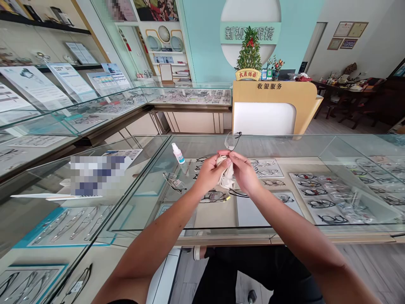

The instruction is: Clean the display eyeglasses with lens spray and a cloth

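Above the glass counter, both my hands meet around a pale cloth and a pair of eyeglasses. My left hand is closed on the crumpled cloth, its thumb pressed against the fabric. The eyeglasses stick up beyond my fingertips, one clear lens and a dark temple showing; their other part is hidden by hands and cloth. My right hand is closed in a pinch at the eyeglasses, touching the cloth too. To the left, a small white spray bottle with a blue label stands on the counter.
The glass display counter spans the front, with several rows of eyeglasses inside. Another pair of glasses lies left of my hands. Pamphlets rest on the left counter. A wooden cashier desk stands behind.
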A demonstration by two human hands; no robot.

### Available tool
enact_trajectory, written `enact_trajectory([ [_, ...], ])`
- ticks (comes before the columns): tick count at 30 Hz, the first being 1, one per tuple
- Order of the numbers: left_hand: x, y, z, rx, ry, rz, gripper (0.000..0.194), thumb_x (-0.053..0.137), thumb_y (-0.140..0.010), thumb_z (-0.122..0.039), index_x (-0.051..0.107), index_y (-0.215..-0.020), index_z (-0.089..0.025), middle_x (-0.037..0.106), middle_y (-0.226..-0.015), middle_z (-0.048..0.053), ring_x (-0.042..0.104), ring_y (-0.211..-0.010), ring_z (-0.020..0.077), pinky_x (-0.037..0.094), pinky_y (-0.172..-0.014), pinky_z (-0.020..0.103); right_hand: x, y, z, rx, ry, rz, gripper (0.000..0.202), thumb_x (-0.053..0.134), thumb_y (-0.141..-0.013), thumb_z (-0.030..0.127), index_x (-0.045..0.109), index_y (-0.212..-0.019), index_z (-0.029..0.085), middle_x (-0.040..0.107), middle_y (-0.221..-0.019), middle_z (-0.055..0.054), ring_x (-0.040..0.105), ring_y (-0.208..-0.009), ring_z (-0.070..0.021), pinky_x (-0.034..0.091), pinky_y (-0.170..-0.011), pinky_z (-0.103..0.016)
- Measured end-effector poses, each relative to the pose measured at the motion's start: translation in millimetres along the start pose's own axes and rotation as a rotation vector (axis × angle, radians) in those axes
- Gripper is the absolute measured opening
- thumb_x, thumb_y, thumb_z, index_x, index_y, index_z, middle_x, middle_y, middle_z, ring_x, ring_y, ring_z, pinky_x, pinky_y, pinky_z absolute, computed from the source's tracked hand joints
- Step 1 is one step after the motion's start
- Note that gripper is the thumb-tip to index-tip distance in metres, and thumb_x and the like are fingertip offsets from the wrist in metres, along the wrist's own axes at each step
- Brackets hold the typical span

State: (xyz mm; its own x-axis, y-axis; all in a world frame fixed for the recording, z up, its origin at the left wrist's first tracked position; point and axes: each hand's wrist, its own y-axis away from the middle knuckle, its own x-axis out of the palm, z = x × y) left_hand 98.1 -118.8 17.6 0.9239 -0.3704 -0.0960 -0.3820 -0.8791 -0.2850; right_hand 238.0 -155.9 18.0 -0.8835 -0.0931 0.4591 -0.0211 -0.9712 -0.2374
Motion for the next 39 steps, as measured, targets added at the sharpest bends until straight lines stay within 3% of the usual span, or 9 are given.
enact_trajectory([
  [5, 2.7, 3, -2, 0.063, -0.028, -0.096, 0.059, 0.070, -0.091, -0.077, 0.062, -0.077, -0.021, 0.050, -0.067, -0.002, 0.042, -0.065, 0.0135, 0.037, -0.063, 0.029, 1, 4, 1, -0.044, 0.054, 0.071, 0.028, 0.076, -0.096, 0.051, 0.091, -0.107, 0.030, 0.080, -0.115, -0.001, 0.066, -0.100, -0.0205, 0.051, -0.092, -0.031],
  [8, 1.8, 3, -2, 0.053, -0.021, -0.063, 0.065, 0.065, -0.092, -0.084, 0.060, -0.075, -0.021, 0.051, -0.068, -0.002, 0.042, -0.065, 0.0140, 0.038, -0.063, 0.029, -2, 3, 6, -0.032, 0.058, 0.063, 0.025, 0.081, -0.092, 0.049, 0.092, -0.102, 0.028, 0.081, -0.117, -0.002, 0.067, -0.101, -0.0207, 0.052, -0.091, -0.031],
  [11, -0.8, 0, -2, 0.029, -0.002, 0.042, 0.067, 0.068, -0.089, -0.086, 0.066, -0.086, -0.019, 0.058, -0.075, 0.000, 0.048, -0.069, 0.0151, 0.043, -0.066, 0.029, -6, -1, 12, 0.018, 0.011, 0.004, 0.028, 0.086, -0.085, 0.050, 0.092, -0.099, 0.027, 0.084, -0.114, -0.003, 0.069, -0.103, -0.0231, 0.053, -0.091, -0.033],
  [16, -4.1, -3, -1, 0.026, 0.006, 0.176, 0.063, 0.081, -0.085, -0.074, 0.073, -0.112, -0.017, 0.070, -0.092, 0.003, 0.059, -0.079, 0.0172, 0.047, -0.072, 0.027, -11, -6, 13, 0.099, -0.059, -0.053, 0.031, 0.088, -0.079, 0.050, 0.091, -0.099, 0.026, 0.084, -0.108, -0.004, 0.070, -0.096, -0.0231, 0.054, -0.082, -0.033],
  [21, -1.2, 0, -2, 0.048, -0.034, -0.021, 0.054, 0.075, -0.088, -0.074, 0.068, -0.090, -0.021, 0.059, -0.074, -0.001, 0.049, -0.068, 0.0151, 0.041, -0.063, 0.028, -3, -2, 5, 0.014, -0.011, 0.008, 0.032, 0.088, -0.083, 0.055, 0.091, -0.099, 0.028, 0.082, -0.112, -0.003, 0.070, -0.105, -0.0239, 0.054, -0.094, -0.035],
  [26, 2.7, 2, -3, 0.081, -0.068, -0.118, 0.066, 0.065, -0.091, -0.084, 0.056, -0.071, -0.022, 0.048, -0.064, -0.002, 0.041, -0.063, 0.0141, 0.036, -0.061, 0.029, 0, 1, 1, -0.040, 0.046, 0.054, 0.031, 0.085, -0.088, 0.057, 0.091, -0.101, 0.029, 0.081, -0.126, -0.003, 0.069, -0.115, -0.0249, 0.051, -0.106, -0.037],
  [31, -5.5, -5, 3, 0.033, -0.013, -0.152, 0.069, 0.067, -0.087, -0.089, 0.061, -0.074, -0.021, 0.057, -0.068, -0.001, 0.049, -0.067, 0.0156, 0.041, -0.065, 0.030, -11, -5, 13, -0.090, 0.049, -0.003, 0.028, 0.087, -0.086, 0.056, 0.091, -0.099, 0.031, 0.082, -0.127, -0.002, 0.067, -0.127, -0.0279, 0.050, -0.109, -0.039],
  [35, -24.0, -19, 8, 0.023, 0.063, -0.343, 0.069, 0.074, -0.079, -0.090, 0.065, -0.078, -0.021, 0.062, -0.072, 0.000, 0.055, -0.069, 0.0164, 0.043, -0.066, 0.030, -23, -11, 27, -0.152, 0.080, -0.060, 0.026, 0.085, -0.088, 0.057, 0.090, -0.100, 0.035, 0.082, -0.132, -0.001, 0.057, -0.147, -0.0299, 0.045, -0.116, -0.043],
  [39, -44.7, -32, 7, 0.064, 0.179, -0.508, 0.067, 0.082, -0.074, -0.086, 0.068, -0.088, -0.022, 0.067, -0.079, 0.000, 0.059, -0.075, 0.0156, 0.046, -0.070, 0.029, -28, -13, 34, -0.137, 0.074, -0.042, 0.027, 0.085, -0.087, 0.058, 0.088, -0.096, 0.033, 0.082, -0.132, -0.003, 0.062, -0.143, -0.0300, 0.049, -0.112, -0.043],
])
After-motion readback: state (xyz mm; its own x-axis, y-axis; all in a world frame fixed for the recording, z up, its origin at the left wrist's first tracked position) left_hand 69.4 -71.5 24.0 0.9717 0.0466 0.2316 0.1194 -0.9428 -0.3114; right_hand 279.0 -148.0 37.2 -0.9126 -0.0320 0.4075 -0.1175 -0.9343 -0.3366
